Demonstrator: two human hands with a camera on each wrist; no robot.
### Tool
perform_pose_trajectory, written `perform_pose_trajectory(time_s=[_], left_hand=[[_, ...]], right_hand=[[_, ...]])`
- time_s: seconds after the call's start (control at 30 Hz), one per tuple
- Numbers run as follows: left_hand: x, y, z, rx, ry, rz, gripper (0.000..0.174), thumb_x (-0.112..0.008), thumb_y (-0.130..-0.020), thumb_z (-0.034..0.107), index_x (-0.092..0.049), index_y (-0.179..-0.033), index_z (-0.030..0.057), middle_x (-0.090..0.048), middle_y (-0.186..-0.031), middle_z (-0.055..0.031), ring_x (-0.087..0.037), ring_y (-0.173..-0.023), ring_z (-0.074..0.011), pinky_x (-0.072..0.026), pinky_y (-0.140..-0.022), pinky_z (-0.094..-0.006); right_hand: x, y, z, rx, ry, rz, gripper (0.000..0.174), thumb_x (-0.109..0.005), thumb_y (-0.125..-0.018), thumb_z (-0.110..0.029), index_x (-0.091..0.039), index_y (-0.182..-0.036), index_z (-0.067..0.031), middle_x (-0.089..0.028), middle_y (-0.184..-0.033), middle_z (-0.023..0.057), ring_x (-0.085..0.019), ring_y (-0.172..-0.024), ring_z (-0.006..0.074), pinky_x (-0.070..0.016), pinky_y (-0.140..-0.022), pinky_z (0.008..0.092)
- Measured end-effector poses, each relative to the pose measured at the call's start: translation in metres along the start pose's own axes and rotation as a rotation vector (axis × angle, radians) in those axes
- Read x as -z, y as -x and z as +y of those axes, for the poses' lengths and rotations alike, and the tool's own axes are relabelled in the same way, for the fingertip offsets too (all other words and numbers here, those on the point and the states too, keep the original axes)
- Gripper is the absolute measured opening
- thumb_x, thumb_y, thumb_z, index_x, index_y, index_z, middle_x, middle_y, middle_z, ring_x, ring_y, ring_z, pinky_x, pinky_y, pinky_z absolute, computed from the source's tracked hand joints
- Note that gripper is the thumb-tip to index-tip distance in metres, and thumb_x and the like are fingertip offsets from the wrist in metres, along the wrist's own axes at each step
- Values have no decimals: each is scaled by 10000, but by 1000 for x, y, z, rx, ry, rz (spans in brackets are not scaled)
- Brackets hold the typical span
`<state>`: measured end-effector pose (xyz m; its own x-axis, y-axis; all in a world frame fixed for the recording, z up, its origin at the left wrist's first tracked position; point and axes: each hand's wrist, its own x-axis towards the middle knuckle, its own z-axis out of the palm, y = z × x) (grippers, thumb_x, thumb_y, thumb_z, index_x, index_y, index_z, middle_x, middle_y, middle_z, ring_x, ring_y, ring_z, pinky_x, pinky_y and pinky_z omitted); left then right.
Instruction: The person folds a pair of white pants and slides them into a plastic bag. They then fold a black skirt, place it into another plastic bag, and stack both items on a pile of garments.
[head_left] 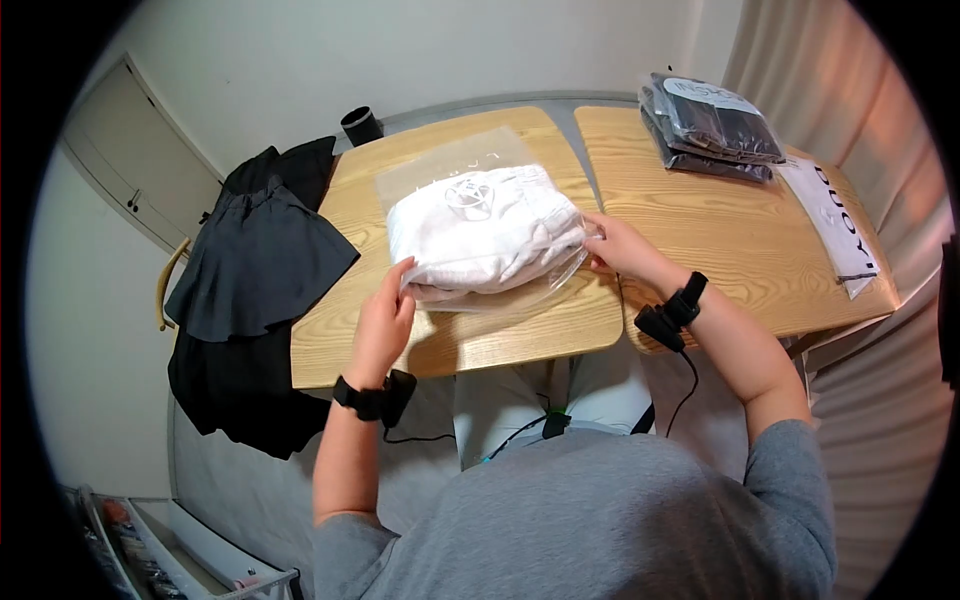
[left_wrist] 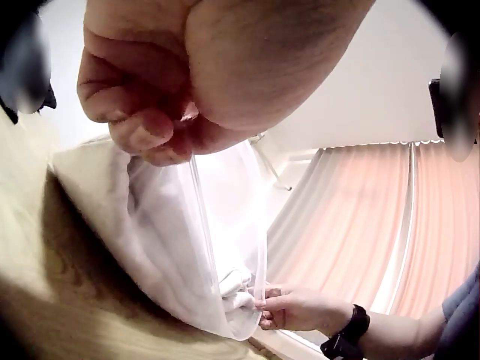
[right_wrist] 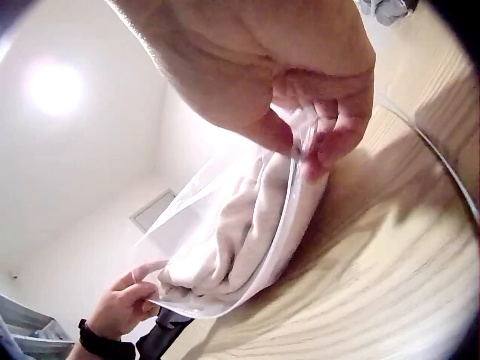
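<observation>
Left hand [left_wrist: 154,79] pinching bag [left_wrist: 234,201], white cloth [left_wrist: 154,225]

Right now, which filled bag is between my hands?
The clear bag of white cloth; the stacked bags hold dark cloth and lie on the right table.

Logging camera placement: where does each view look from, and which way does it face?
Head: worn on the head, looking forward and down at white cloth in a clear bag; left hand, right hand and grey shirt show.
Left wrist: on that wrist, looking across the bag toward the curtain; left hand close, right hand beyond.
Right wrist: on that wrist, looking across the bag toward a wall; right hand close, left hand beyond.
Both wrist views share the hands, bag and table.
</observation>
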<state>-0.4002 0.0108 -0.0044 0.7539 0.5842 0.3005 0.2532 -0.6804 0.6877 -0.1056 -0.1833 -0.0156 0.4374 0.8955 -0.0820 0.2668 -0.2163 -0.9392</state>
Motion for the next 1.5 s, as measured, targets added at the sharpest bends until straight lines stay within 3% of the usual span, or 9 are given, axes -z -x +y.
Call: perform_pose_trajectory(time_s=[0.07,0.1,0.3,0.47,0.57,0.63,0.73,0.93,1.5], left_hand=[[18,-24,10,-56,-143,14,408,-514,-822,42,-516,-1228,79,-543,-659,-202,-549,-567,-295,-435,-560,-365],[30,-40,13,-87,-201,13,410,-525,-816,48,-524,-1224,84,-552,-653,-201,-554,-557,-297,-435,-548,-369],[119,-125,53,-85,-204,37,358,-521,-778,68,-590,-1120,-12,-657,-867,-175,-621,-747,-215,-491,-691,-320],[187,-82,157,-206,134,253,359,-485,-782,72,-632,-1102,7,-444,-617,70,-334,-514,-5,-232,-443,-178],[197,-78,175,-261,209,341,345,-478,-798,90,-634,-1092,0,-428,-618,79,-322,-498,-10,-224,-434,-178],[198,-101,164,-227,238,175,334,-450,-861,101,-608,-1146,27,-385,-598,97,-276,-487,-5,-222,-429,-173],[179,-139,144,45,42,85,320,-467,-865,135,-621,-1128,40,-359,-598,104,-277,-493,-4,-197,-439,-171],[199,-147,176,-436,288,531,296,-524,-828,135,-643,-1065,5,-454,-641,68,-356,-530,2,-258,-467,-162],[199,-98,189,-312,411,254,294,-471,-854,102,-612,-1071,-37,-381,-575,68,-281,-478,-13,-188,-435,-191]], right_hand=[[10,-19,-9,-62,228,196,358,-483,-906,-223,-551,-1217,-59,-635,-897,137,-605,-711,154,-494,-617,300],[18,-35,-12,127,362,323,343,-446,-913,-288,-640,-1076,-57,-634,-796,136,-593,-602,170,-477,-574,315],[76,-66,-142,285,173,387,308,-576,-852,-283,-578,-682,-26,-533,-572,44,-482,-484,129,-406,-480,286],[117,14,-236,577,101,359,205,-595,-848,-237,-700,-889,-66,-469,-592,-50,-401,-495,46,-342,-485,180],[100,46,-259,683,-59,462,166,-617,-784,-175,-679,-751,-24,-530,-548,11,-451,-464,92,-381,-459,259],[104,31,-252,600,-33,493,159,-622,-779,-172,-664,-720,-31,-531,-546,13,-458,-466,97,-382,-459,257],[107,3,-243,516,-13,527,166,-642,-760,-167,-627,-649,-43,-541,-546,27,-484,-471,114,-387,-458,257],[105,35,-274,834,-3,629,152,-596,-772,-124,-646,-717,9,-561,-568,44,-506,-478,102,-378,-446,225],[120,59,-262,674,-187,507,158,-575,-792,-152,-635,-731,-20,-514,-557,3,-477,-469,89,-362,-441,214]])
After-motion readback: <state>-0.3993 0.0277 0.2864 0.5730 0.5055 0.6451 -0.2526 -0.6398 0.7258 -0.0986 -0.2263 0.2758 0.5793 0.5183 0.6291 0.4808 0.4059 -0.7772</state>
